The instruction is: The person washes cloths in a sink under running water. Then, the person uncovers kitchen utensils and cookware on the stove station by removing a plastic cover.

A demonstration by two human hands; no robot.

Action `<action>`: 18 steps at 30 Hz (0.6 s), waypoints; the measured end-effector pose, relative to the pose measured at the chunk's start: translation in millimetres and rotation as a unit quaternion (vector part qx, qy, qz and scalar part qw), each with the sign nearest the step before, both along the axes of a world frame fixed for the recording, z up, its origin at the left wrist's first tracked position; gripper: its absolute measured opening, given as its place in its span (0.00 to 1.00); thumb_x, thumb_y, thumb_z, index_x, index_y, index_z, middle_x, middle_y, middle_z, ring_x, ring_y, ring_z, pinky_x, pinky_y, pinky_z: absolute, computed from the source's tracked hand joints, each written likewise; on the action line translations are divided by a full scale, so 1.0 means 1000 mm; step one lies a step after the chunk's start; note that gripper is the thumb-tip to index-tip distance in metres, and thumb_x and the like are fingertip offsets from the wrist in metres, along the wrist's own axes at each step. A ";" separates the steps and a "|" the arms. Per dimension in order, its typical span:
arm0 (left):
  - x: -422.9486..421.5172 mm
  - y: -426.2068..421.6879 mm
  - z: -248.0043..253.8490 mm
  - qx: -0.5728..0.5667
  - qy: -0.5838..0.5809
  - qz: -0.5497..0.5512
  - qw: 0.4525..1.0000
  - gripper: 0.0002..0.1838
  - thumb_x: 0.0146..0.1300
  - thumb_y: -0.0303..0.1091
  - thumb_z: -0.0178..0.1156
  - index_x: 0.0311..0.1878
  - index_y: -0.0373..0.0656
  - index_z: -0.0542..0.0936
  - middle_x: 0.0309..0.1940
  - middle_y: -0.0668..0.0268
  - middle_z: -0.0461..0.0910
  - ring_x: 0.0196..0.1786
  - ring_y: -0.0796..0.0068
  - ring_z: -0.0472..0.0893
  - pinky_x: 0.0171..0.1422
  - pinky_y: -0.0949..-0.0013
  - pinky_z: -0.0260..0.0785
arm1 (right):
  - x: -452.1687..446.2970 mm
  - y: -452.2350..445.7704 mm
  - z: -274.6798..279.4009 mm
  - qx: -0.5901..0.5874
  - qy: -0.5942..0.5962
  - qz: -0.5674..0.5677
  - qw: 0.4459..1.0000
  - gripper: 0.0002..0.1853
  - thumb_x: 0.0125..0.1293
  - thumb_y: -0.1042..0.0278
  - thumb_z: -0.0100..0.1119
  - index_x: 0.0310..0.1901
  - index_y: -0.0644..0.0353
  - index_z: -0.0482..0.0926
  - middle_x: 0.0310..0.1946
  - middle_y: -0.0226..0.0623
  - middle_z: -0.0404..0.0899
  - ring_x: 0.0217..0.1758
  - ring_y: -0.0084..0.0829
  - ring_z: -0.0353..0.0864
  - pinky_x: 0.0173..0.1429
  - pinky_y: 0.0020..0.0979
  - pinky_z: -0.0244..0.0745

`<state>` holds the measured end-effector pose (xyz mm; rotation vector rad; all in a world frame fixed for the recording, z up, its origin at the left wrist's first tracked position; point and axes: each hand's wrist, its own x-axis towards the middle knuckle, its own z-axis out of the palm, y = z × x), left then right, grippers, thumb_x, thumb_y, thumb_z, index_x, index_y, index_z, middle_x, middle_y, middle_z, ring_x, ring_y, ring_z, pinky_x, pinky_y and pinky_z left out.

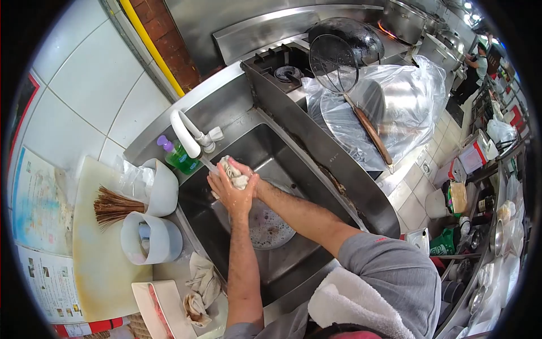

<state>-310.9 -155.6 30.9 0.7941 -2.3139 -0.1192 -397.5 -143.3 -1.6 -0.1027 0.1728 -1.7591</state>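
Hands at the sink, both bare, both working over its wall-side edge. Left hand is pressing a pale cloth from the near side, its fingers bending in against the bundle; right hand is gripping the same cloth from the far side, some of its fingertips hiding behind the folds (how hard either is squeezing, cannot tell). Cloth is sitting bunched between the two palms, just below the mouth of the white tap, which is sending a thin stream down toward the hands. Foamy water is lying in a round patch on the sink's floor, beneath the right forearm.

On the wall-side rim, a green soap bottle with a purple pump is standing just beside the tap. Along the sink's left edge, two white containers are standing near each other, a twig brush poking out next to the farther one. Crumpled rags are lying off the near left corner. Beyond the sink's right-hand wall, a wire strainer is resting on clear plastic sheeting, near a dark wok. Another person is standing far off, upper right.
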 end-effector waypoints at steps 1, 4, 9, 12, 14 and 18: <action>-0.003 -0.006 -0.004 -0.059 0.101 -0.017 0.993 0.43 0.51 0.55 0.65 0.61 0.32 0.63 0.56 0.45 0.69 0.56 0.52 0.73 0.58 0.60 0.66 | -0.001 -0.010 -0.010 0.032 0.058 -0.007 0.998 0.20 0.65 0.48 0.50 0.43 0.57 0.78 0.35 0.35 0.81 0.37 0.32 0.81 0.44 0.34 0.76; -0.015 -0.013 -0.017 0.324 0.272 0.063 0.904 0.37 0.54 0.57 0.61 0.56 0.34 0.71 0.52 0.42 0.72 0.52 0.50 0.75 0.53 0.58 0.68 | 0.017 -0.013 -0.004 0.120 0.138 -0.121 0.976 0.14 0.61 0.57 0.56 0.39 0.60 0.78 0.33 0.34 0.81 0.36 0.32 0.81 0.41 0.32 0.76; -0.018 -0.061 -0.097 0.690 0.457 -0.127 0.547 0.19 0.67 0.45 0.43 0.42 0.39 0.74 0.39 0.61 0.77 0.43 0.61 0.78 0.48 0.63 0.71 | 0.021 -0.006 0.005 0.363 0.613 -0.258 0.653 0.13 0.55 0.59 0.57 0.32 0.61 0.78 0.32 0.43 0.80 0.38 0.38 0.81 0.42 0.37 0.74; -0.010 -0.058 -0.104 0.723 0.355 -0.204 0.556 0.19 0.67 0.45 0.40 0.46 0.39 0.72 0.42 0.61 0.76 0.46 0.62 0.77 0.52 0.62 0.69 | 0.022 0.007 0.025 0.407 0.706 -0.158 0.558 0.20 0.53 0.49 0.58 0.36 0.58 0.77 0.34 0.47 0.80 0.42 0.49 0.79 0.46 0.42 0.73; -0.003 -0.050 -0.088 0.766 0.373 -0.189 0.488 0.23 0.68 0.49 0.42 0.53 0.39 0.71 0.48 0.61 0.74 0.49 0.64 0.76 0.53 0.60 0.70 | 0.023 0.010 0.029 0.416 0.704 -0.158 0.553 0.21 0.54 0.49 0.58 0.42 0.56 0.76 0.36 0.47 0.81 0.43 0.50 0.79 0.47 0.41 0.73; 0.018 -0.015 -0.061 0.755 0.429 -0.272 0.414 0.40 0.63 0.62 0.46 0.68 0.41 0.55 0.63 0.62 0.63 0.65 0.64 0.63 0.65 0.55 0.59 | -0.011 -0.011 -0.009 0.455 0.549 -0.222 0.665 0.26 0.55 0.49 0.57 0.48 0.61 0.74 0.37 0.49 0.80 0.43 0.43 0.80 0.49 0.39 0.72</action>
